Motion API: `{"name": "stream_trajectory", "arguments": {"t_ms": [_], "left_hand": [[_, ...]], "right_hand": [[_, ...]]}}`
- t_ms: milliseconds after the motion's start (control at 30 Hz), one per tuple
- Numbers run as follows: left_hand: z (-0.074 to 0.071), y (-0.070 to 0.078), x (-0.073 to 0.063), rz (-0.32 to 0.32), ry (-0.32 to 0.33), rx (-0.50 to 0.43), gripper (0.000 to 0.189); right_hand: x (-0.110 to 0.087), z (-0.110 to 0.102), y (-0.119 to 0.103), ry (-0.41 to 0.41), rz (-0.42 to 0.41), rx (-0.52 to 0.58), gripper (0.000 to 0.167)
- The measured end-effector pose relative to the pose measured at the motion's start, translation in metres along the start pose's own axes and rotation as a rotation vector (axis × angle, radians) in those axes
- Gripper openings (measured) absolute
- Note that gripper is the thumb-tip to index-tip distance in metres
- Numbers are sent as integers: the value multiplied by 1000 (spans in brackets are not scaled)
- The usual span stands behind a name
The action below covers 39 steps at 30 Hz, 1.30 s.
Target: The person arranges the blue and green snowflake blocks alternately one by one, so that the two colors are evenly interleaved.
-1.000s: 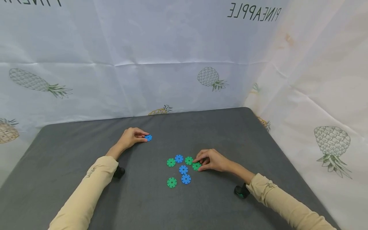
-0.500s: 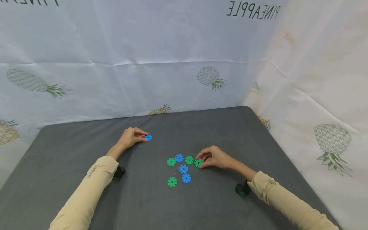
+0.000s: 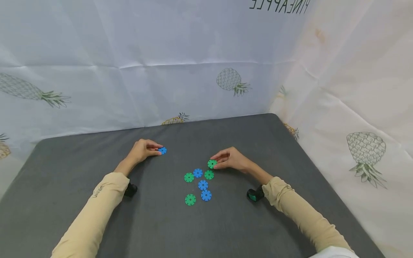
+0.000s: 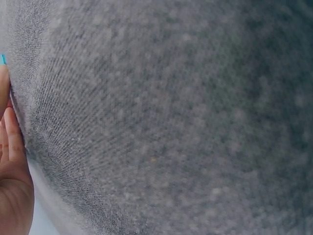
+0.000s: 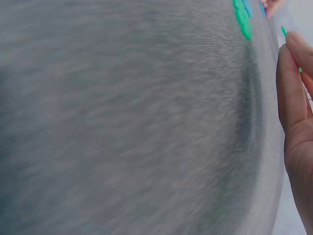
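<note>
At the back left of the table, my left hand [image 3: 142, 150] pinches a notched blue disc [image 3: 162, 150] between thumb and fingers, low at the grey cloth. My right hand [image 3: 233, 159] pinches a notched green disc [image 3: 212, 164] by its right edge, just beyond another green disc [image 3: 209, 175]. In the right wrist view the held disc shows only as a thin green edge at the fingertips, lifted off the cloth. Nearer me lie a blue disc [image 3: 198, 173], a green disc [image 3: 189, 177], two touching blue discs [image 3: 203, 185] and a separate green disc [image 3: 190, 199].
A dark grey cloth covers the table [image 3: 167, 229], whose far edge meets a white curtain [image 3: 180, 43] printed with pineapples. Black wrist cameras, one of them the right camera [image 3: 255, 194], hang below both forearms close over the cloth.
My right hand has drawn its green disc away from the group's right side, lifted it and carried it back and left. The left hand stays on its blue disc. The head view has shifted slightly.
</note>
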<state>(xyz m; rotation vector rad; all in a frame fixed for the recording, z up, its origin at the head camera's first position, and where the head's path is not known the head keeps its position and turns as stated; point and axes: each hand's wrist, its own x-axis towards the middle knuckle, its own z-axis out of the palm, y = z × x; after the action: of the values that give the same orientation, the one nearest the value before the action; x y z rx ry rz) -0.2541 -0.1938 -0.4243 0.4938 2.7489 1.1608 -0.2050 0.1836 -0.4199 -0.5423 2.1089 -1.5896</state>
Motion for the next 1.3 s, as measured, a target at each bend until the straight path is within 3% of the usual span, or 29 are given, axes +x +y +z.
{"name": "stream_trajectory", "arguments": {"t_ms": [600, 867, 1300], "left_hand": [[0, -2, 3, -22, -9, 7, 29], [-4, -3, -2, -7, -7, 22, 30], [-3, 0, 2, 20, -3, 16, 29]], "right_hand": [[38, 8, -2, 50, -3, 116, 32], [57, 15, -5, 80, -9, 141, 33], [79, 18, -5, 105, -4, 236, 34]]}}
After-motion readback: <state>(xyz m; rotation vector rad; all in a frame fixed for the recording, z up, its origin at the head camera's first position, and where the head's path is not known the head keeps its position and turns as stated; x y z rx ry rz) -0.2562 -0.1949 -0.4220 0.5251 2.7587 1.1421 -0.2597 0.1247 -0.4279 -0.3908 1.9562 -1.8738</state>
